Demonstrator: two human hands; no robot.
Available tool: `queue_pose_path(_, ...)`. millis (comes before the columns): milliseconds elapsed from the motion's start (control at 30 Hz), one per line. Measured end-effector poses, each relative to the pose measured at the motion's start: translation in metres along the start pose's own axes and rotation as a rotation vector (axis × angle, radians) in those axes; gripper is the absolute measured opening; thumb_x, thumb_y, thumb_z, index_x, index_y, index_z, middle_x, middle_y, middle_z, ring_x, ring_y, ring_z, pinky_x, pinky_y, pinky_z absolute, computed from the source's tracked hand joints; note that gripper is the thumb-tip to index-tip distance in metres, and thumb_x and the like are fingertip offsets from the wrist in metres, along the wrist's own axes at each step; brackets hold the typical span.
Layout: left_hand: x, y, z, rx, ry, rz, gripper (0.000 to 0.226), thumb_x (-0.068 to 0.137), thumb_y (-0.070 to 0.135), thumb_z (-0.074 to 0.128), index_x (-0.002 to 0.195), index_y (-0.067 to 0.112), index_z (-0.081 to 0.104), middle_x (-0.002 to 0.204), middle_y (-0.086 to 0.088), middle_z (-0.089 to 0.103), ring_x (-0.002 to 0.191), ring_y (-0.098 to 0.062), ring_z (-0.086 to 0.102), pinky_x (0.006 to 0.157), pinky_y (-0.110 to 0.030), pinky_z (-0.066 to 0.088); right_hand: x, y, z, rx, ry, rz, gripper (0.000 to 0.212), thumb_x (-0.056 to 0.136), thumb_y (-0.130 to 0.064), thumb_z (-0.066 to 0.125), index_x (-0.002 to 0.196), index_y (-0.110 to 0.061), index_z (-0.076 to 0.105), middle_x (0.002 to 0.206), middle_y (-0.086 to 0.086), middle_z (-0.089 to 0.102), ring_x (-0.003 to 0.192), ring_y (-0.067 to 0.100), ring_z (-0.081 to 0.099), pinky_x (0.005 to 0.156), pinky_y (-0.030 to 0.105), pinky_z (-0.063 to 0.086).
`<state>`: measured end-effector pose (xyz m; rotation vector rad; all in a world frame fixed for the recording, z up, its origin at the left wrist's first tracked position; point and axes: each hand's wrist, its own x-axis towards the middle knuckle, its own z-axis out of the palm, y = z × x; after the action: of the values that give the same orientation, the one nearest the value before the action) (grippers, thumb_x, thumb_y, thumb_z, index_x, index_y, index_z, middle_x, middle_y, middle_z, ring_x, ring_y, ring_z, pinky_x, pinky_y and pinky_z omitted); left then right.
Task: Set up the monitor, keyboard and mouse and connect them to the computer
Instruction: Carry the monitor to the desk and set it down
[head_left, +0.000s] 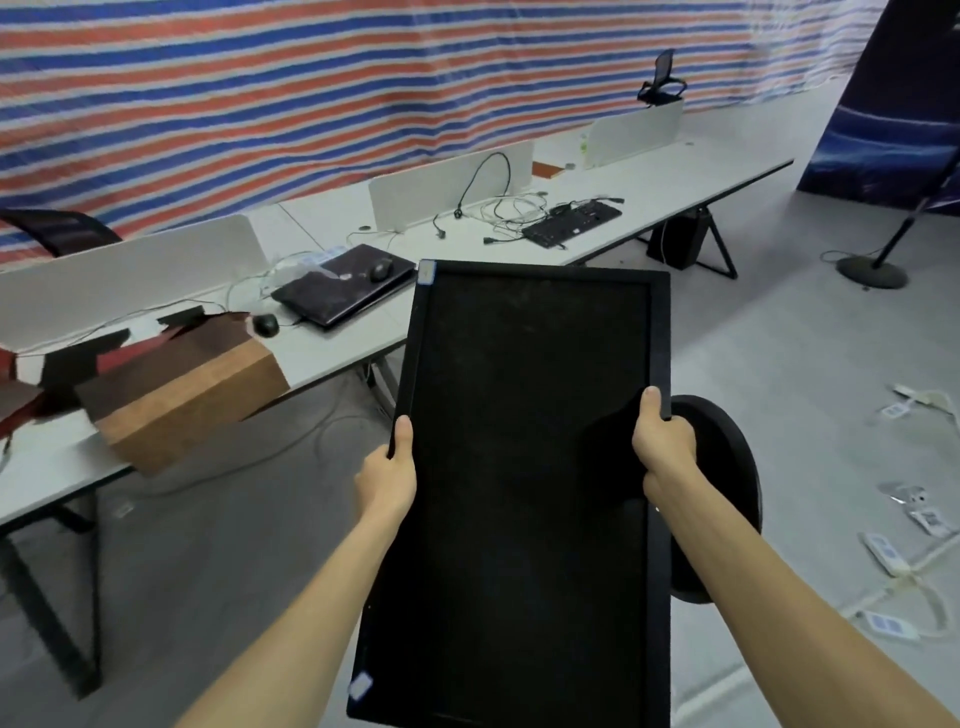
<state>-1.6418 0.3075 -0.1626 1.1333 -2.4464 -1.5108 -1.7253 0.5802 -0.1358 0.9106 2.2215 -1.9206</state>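
Note:
I carry a black monitor (524, 467) in front of me, turned on its side with the dark screen facing up. My left hand (389, 473) grips its left edge and my right hand (662, 441) grips its right edge, thumbs over the bezel. The round black stand base (727, 493) sticks out behind the right edge. A black keyboard (571, 223) lies among loose cables (498, 208) on the long white desk (675, 182). One mouse (266, 324) sits on the desk, another mouse (381, 269) on a closed laptop (343, 291). A black computer tower (678, 241) stands under the desk.
A brown cardboard box (192, 395) sits on the desk's near end. White divider panels (447, 187) line the desk's back. Office chairs (662, 83) stand behind. White power strips (883, 553) and cables litter the floor at right. A pole stand base (872, 270) rests on the floor.

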Motion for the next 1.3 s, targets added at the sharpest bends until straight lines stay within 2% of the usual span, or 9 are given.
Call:
queue_pose_path(133,0.099,0.049,0.042,-0.016,-0.008,0.012,0.081,0.089,0.08,0.02,0.084,0.013,0.065,0.09,-0.003,0.066,0.09,-0.023,0.059,0.083,-0.043,0.047,0.091,-0.044,0.05,0.001,-0.001,-0.003,0.078,0.096,-0.065,0.038,0.151,-0.011,0.034,0.144,0.011,0.05,0.128,0.034,0.051,0.105,0.05,0.045)
queue_pose_path(333,0.214,0.148,0.096,0.016,-0.01,0.018,0.079,0.092,0.076,0.023,0.108,0.012,0.066,0.115,-0.008,0.065,0.116,-0.032,0.055,0.096,-0.048,0.042,0.211,-0.118,0.096,-0.007,0.068,0.017,0.079,0.097,-0.066,0.036,0.153,-0.01,0.031,0.15,0.011,0.045,0.133,0.035,0.047,0.108,0.05,0.043)
queue_pose_path(433,0.246,0.194,0.122,0.046,-0.049,0.061,0.078,0.097,0.071,0.023,0.134,0.011,0.057,0.139,-0.009,0.056,0.133,-0.035,0.044,0.106,-0.047,0.037,0.261,-0.145,0.103,-0.003,0.08,0.02,0.079,0.098,-0.065,0.035,0.152,-0.009,0.031,0.151,0.011,0.044,0.134,0.035,0.046,0.107,0.048,0.043)
queue_pose_path(667,0.341,0.293,0.244,0.023,-0.049,0.032,0.096,0.086,0.084,0.02,0.14,0.012,0.053,0.14,-0.009,0.056,0.131,-0.034,0.048,0.109,-0.051,0.04,0.424,-0.213,0.105,-0.015,0.124,0.036,0.077,0.099,-0.063,0.034,0.152,-0.008,0.03,0.151,0.012,0.044,0.133,0.036,0.047,0.105,0.047,0.042)
queue_pose_path(900,0.4,0.394,0.382,0.012,-0.058,-0.018,0.117,0.066,0.1,0.012,0.127,0.013,0.062,0.125,-0.01,0.065,0.115,-0.034,0.059,0.104,-0.054,0.046,0.588,-0.282,0.066,-0.021,0.102,0.05,0.076,0.1,-0.063,0.033,0.154,-0.009,0.028,0.152,0.011,0.042,0.135,0.036,0.045,0.107,0.048,0.041)
queue_pose_path(1000,0.409,0.46,0.443,0.032,-0.101,0.018,0.091,0.085,0.086,0.021,0.1,0.008,0.067,0.103,-0.015,0.067,0.1,-0.034,0.063,0.096,-0.049,0.049,0.662,-0.318,0.036,-0.025,0.139,0.066,0.075,0.1,-0.062,0.034,0.153,-0.01,0.03,0.151,0.011,0.044,0.133,0.036,0.047,0.106,0.048,0.041)
queue_pose_path(1100,0.425,0.501,0.484,0.053,-0.131,0.074,0.071,0.094,0.074,0.024,0.071,0.014,0.052,0.083,-0.01,0.064,0.081,-0.027,0.061,0.079,-0.041,0.047,0.709,-0.342,0.019,-0.025,0.146,0.065,0.076,0.099,-0.063,0.034,0.152,-0.01,0.031,0.149,0.011,0.046,0.13,0.035,0.049,0.103,0.047,0.043)
queue_pose_path(1167,0.447,0.534,0.529,0.073,-0.153,0.092,0.075,0.094,0.074,0.024,0.076,0.009,0.057,0.083,-0.008,0.065,0.08,-0.026,0.061,0.074,-0.039,0.045,0.758,-0.36,0.004,-0.01,0.182,0.066,0.077,0.099,-0.064,0.033,0.153,-0.01,0.031,0.149,0.011,0.046,0.131,0.035,0.049,0.104,0.047,0.044)
queue_pose_path(1300,0.498,0.597,0.608,0.078,-0.193,0.127,0.072,0.094,0.074,0.026,0.091,0.013,0.062,0.088,0.001,0.06,0.088,-0.023,0.058,0.082,-0.036,0.043,0.851,-0.397,-0.01,-0.003,0.226,0.082,0.078,0.098,-0.065,0.033,0.153,-0.009,0.03,0.15,0.011,0.045,0.132,0.036,0.048,0.105,0.048,0.042)
